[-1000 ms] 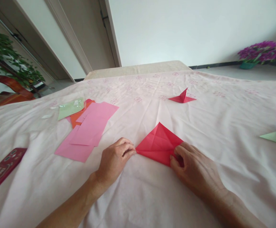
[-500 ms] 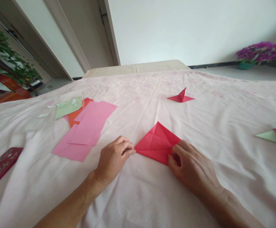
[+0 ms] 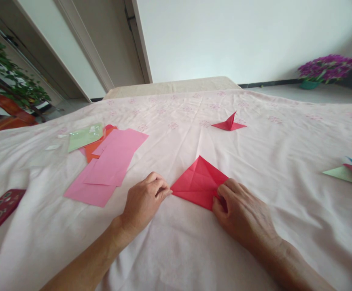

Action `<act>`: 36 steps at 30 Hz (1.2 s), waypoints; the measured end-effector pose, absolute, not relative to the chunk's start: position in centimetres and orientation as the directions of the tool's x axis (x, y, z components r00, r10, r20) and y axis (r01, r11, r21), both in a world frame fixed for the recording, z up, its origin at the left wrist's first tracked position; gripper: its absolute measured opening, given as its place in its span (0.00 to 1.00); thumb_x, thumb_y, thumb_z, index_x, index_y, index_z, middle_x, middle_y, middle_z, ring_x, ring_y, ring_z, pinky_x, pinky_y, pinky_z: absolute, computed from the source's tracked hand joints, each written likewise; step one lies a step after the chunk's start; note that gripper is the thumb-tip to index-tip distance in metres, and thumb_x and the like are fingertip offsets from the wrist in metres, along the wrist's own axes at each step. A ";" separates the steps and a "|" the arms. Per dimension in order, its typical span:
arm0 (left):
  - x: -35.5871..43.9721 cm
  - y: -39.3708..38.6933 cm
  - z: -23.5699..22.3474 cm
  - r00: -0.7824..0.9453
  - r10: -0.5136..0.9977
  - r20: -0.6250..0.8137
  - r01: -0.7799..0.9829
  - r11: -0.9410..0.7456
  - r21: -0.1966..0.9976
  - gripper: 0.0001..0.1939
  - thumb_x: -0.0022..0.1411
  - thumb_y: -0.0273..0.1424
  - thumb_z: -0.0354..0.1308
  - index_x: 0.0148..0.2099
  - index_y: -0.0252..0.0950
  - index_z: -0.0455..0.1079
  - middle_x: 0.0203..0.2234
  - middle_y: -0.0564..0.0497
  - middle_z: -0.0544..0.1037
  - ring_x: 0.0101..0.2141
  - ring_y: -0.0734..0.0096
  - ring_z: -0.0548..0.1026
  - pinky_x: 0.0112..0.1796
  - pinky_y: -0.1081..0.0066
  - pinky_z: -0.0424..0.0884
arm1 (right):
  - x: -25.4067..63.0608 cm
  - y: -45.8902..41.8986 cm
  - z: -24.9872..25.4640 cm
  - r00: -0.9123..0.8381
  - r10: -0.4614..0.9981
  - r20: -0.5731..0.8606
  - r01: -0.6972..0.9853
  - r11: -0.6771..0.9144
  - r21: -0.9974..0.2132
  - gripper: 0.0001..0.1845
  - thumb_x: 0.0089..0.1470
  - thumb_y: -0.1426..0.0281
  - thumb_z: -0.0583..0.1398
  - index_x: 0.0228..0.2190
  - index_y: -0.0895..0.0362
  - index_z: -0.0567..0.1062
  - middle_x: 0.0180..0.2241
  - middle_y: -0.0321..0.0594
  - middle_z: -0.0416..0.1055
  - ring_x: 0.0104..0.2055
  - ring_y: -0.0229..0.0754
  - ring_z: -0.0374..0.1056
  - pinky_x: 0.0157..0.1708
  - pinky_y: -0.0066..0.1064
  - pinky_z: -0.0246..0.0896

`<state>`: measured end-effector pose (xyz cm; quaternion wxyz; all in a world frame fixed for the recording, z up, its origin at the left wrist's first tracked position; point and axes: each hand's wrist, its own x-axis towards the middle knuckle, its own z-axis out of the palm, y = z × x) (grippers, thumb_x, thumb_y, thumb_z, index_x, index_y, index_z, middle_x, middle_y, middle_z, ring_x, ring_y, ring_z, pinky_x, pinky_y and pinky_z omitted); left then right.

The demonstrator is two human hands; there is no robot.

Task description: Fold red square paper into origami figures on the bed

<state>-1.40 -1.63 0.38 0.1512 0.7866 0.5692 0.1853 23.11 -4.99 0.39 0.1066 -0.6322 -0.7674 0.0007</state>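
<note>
Pale cloth (image 3: 170, 250) is topped near centre by creased red paper (image 3: 192, 184), presumably light, flexible, easily torn, best taken by edges. Left corner is pinched by fingers of the left hand (image 3: 144, 202), right side by those of the right hand (image 3: 244, 214).

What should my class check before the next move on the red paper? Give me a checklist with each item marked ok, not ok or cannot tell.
1. Left hand has its grip at the left corner of the red paper: ok.
2. Right hand has its grip on the paper's right side: ok.
3. Right corner in plain sight: not ok; the right hand covers it.
4. Red paper apart from the pink sheets: ok; tablecloth shows between them.
5. Red folded piece out of the way: ok; it sits farther off, untouched.
6. Layers underneath lined up: cannot tell; they are hidden.
</note>
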 end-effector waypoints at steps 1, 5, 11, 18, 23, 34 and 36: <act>-1.4 -1.6 0.5 0.286 0.952 0.112 0.842 -0.305 0.444 0.06 0.62 0.32 0.59 0.32 0.39 0.69 0.33 0.57 0.73 0.31 0.76 0.73 0.31 0.75 0.62 | 23.1 -5.0 0.4 -0.176 0.971 0.160 0.971 0.198 -0.135 0.08 0.53 0.69 0.55 0.23 0.54 0.63 0.29 0.37 0.66 0.31 0.40 0.63 0.27 0.31 0.48; -1.4 -1.2 0.9 0.308 0.949 0.063 0.842 -0.303 0.446 0.07 0.62 0.33 0.59 0.31 0.39 0.69 0.33 0.58 0.73 0.30 0.77 0.73 0.30 0.75 0.61 | 23.2 -5.1 0.4 -0.173 0.974 0.146 0.972 0.193 -0.136 0.09 0.53 0.69 0.55 0.23 0.54 0.63 0.30 0.37 0.66 0.32 0.40 0.63 0.27 0.31 0.48; -1.8 -0.6 1.4 0.342 0.939 -0.042 0.828 -0.280 0.485 0.04 0.60 0.32 0.61 0.32 0.41 0.71 0.34 0.58 0.73 0.32 0.76 0.73 0.32 0.75 0.62 | 23.1 -4.9 0.4 -0.171 0.972 0.161 0.971 0.194 -0.138 0.08 0.53 0.70 0.55 0.23 0.54 0.63 0.30 0.37 0.65 0.31 0.39 0.62 0.27 0.31 0.46; -1.5 -0.5 1.8 0.329 0.942 -0.063 0.854 -0.268 0.447 0.06 0.61 0.34 0.60 0.32 0.40 0.70 0.34 0.57 0.73 0.32 0.75 0.73 0.32 0.75 0.61 | 23.1 -5.0 0.3 -0.162 0.974 0.156 0.971 0.185 -0.149 0.08 0.53 0.69 0.55 0.23 0.54 0.64 0.29 0.36 0.65 0.31 0.39 0.62 0.27 0.30 0.46; -1.4 -0.7 1.9 0.317 0.946 -0.066 0.869 -0.262 0.420 0.05 0.61 0.34 0.60 0.32 0.40 0.71 0.35 0.57 0.73 0.31 0.75 0.72 0.31 0.74 0.60 | 23.2 -5.0 0.4 -0.151 0.979 0.136 0.973 0.171 -0.154 0.08 0.54 0.69 0.55 0.24 0.54 0.64 0.30 0.36 0.65 0.32 0.40 0.62 0.27 0.31 0.45; -1.0 -0.8 1.5 0.281 0.959 -0.028 0.866 -0.241 0.438 0.02 0.58 0.29 0.59 0.32 0.39 0.69 0.33 0.56 0.72 0.31 0.73 0.72 0.33 0.73 0.62 | 23.4 -4.9 0.9 -0.128 0.987 0.102 0.974 0.145 -0.175 0.09 0.54 0.69 0.57 0.23 0.54 0.65 0.30 0.37 0.65 0.33 0.42 0.60 0.33 0.33 0.48; -1.0 -0.9 1.2 0.288 0.958 0.008 0.854 -0.261 0.451 0.02 0.58 0.28 0.59 0.33 0.39 0.69 0.33 0.55 0.72 0.33 0.71 0.72 0.35 0.72 0.63 | 23.4 -4.9 0.8 -0.123 0.987 0.106 0.974 0.141 -0.178 0.08 0.53 0.69 0.57 0.24 0.53 0.65 0.30 0.37 0.65 0.34 0.42 0.60 0.33 0.33 0.49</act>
